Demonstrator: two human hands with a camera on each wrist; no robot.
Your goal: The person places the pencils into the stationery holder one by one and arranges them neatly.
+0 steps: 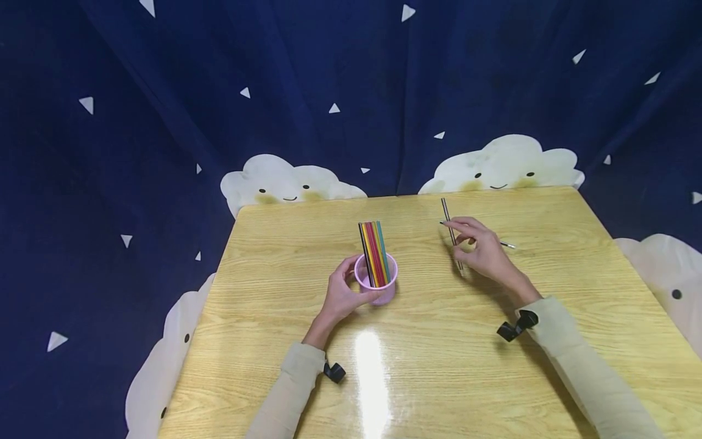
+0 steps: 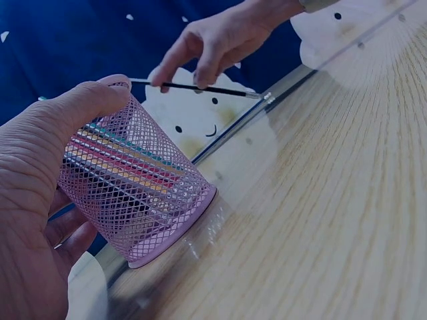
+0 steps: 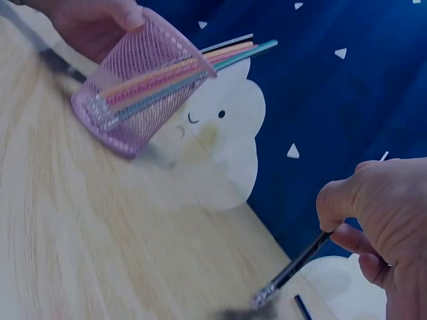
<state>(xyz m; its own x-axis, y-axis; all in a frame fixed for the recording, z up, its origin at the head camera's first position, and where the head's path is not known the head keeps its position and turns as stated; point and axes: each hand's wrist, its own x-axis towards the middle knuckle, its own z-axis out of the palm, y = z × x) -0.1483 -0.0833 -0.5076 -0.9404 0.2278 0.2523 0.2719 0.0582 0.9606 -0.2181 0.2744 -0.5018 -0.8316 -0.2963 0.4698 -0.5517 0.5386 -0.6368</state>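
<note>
A pink mesh pen holder (image 1: pixel 386 295) stands on the wooden table (image 1: pixel 439 366), holding a bunch of coloured pencils (image 1: pixel 375 250) in black, yellow, red and teal. My left hand (image 1: pixel 342 299) grips the holder from the left, its thumb near the rim. To the right, my right hand (image 1: pixel 485 253) pinches a dark striped pencil (image 1: pixel 446 210) between thumb and fingers; its metal-banded end (image 3: pixel 265 295) points down toward the tabletop. Beneath that hand lies a second dark pencil (image 1: pixel 507 245), its middle hidden by the hand.
Behind the table hangs a dark blue curtain (image 1: pixel 307 73) with white triangles. Along the table's edges are white cloud shapes (image 1: pixel 507 158) with smiling faces. Both wrists carry small black cameras (image 1: pixel 517 325). Light glares off the tabletop in front of the holder.
</note>
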